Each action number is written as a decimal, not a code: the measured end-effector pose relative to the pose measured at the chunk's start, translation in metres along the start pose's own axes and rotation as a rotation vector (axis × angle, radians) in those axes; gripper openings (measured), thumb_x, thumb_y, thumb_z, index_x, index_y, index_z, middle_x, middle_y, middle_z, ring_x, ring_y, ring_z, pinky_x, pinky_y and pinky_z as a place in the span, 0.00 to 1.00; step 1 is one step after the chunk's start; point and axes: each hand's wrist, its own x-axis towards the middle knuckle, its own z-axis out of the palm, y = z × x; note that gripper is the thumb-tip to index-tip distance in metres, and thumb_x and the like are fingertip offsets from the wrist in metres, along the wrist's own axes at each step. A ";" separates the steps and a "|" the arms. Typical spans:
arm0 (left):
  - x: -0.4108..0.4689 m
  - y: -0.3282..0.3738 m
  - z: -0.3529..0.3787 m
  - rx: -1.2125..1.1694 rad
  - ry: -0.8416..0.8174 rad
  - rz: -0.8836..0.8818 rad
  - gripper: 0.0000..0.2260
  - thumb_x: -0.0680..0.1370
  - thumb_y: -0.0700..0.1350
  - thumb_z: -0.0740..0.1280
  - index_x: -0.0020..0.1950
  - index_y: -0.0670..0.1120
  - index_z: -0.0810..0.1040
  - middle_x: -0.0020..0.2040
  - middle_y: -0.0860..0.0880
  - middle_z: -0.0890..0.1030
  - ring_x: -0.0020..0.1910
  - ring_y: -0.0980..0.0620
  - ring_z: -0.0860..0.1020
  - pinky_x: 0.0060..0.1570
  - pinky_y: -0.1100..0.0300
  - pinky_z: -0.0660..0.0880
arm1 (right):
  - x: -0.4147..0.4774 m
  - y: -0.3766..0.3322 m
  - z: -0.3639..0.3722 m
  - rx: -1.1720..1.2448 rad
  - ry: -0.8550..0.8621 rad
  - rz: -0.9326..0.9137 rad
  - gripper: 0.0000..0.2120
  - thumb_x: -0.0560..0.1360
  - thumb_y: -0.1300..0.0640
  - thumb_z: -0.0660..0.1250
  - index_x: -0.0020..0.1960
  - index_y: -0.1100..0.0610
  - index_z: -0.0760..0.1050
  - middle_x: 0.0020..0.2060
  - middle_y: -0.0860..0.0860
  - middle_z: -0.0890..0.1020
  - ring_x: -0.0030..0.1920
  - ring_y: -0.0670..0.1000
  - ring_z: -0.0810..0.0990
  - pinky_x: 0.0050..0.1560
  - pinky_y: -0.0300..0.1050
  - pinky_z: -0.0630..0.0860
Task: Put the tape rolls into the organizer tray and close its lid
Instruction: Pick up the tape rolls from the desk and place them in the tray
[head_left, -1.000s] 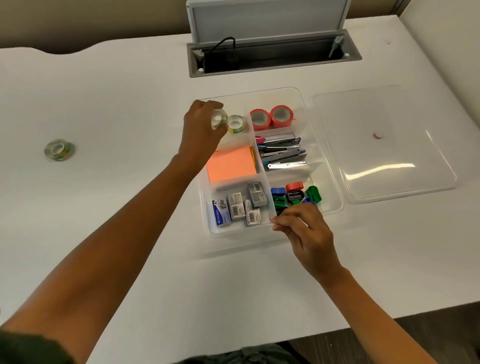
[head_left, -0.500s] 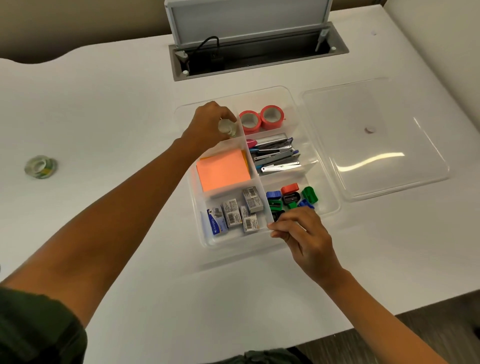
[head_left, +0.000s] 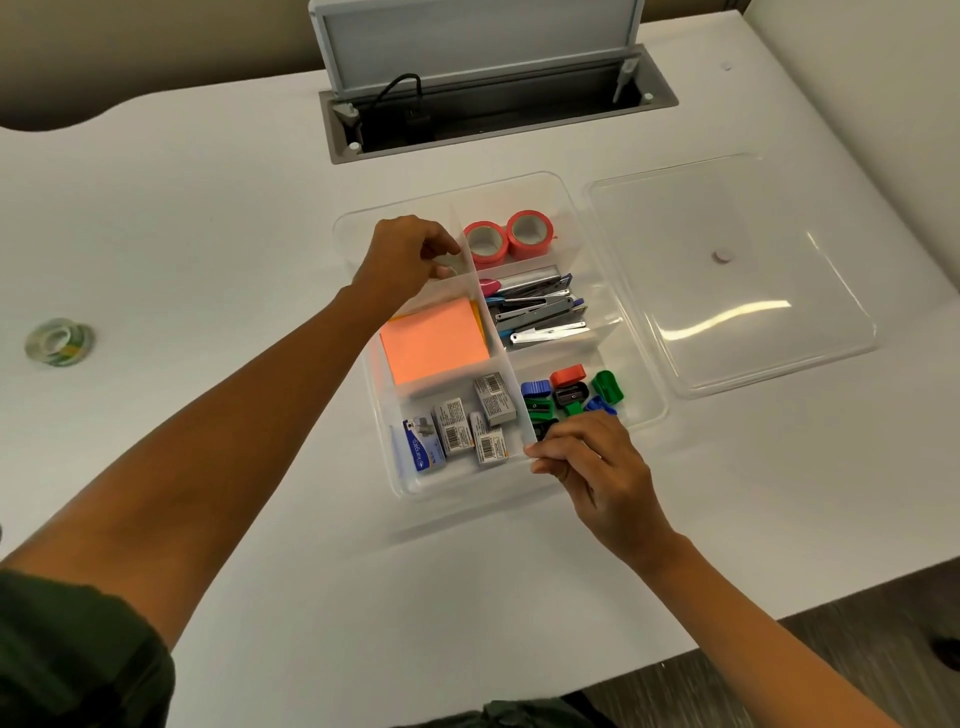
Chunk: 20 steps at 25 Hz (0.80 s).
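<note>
A clear organizer tray (head_left: 647, 410) with several compartments sits mid-table. My left hand (head_left: 402, 254) reaches into its back-left compartment, fingers curled around a clear tape roll (head_left: 448, 270) that is mostly hidden. Two red tape rolls (head_left: 506, 240) stand in the back-right compartment. My right hand (head_left: 592, 457) pinches the tray's front rim at the central divider. Another clear tape roll (head_left: 58, 342) lies on the table far left. The clear lid (head_left: 737, 270) lies flat to the right of the tray.
The tray also holds orange sticky notes (head_left: 434, 340), staple boxes (head_left: 467, 421), staplers (head_left: 540, 306) and coloured sharpeners (head_left: 571, 389). An open cable hatch (head_left: 493, 111) is behind the tray. The table's front edge runs at lower right.
My left hand has lowered with the clear tape roll into the back-left compartment, covering the roll that lay there. My right hand has stayed on the tray's front rim. The view shifted.
</note>
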 end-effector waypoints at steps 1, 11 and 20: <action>-0.001 -0.001 0.001 -0.013 0.018 0.001 0.12 0.74 0.36 0.69 0.57 0.40 0.81 0.54 0.40 0.82 0.50 0.46 0.80 0.52 0.66 0.71 | 0.000 0.000 0.000 -0.002 -0.006 0.001 0.10 0.77 0.50 0.62 0.53 0.55 0.74 0.48 0.49 0.76 0.52 0.49 0.75 0.58 0.40 0.74; -0.034 0.009 -0.014 -0.036 0.395 0.109 0.12 0.79 0.40 0.61 0.60 0.40 0.78 0.56 0.42 0.82 0.52 0.46 0.80 0.56 0.62 0.73 | 0.003 -0.001 -0.006 0.035 -0.023 0.033 0.12 0.75 0.49 0.63 0.53 0.56 0.75 0.44 0.56 0.83 0.53 0.49 0.75 0.60 0.39 0.72; -0.178 -0.010 -0.031 0.058 0.556 0.057 0.13 0.80 0.40 0.59 0.62 0.44 0.76 0.58 0.45 0.79 0.59 0.46 0.75 0.57 0.65 0.65 | 0.018 -0.019 -0.019 0.071 -0.002 0.117 0.15 0.75 0.50 0.63 0.49 0.60 0.81 0.44 0.56 0.83 0.51 0.48 0.76 0.57 0.37 0.73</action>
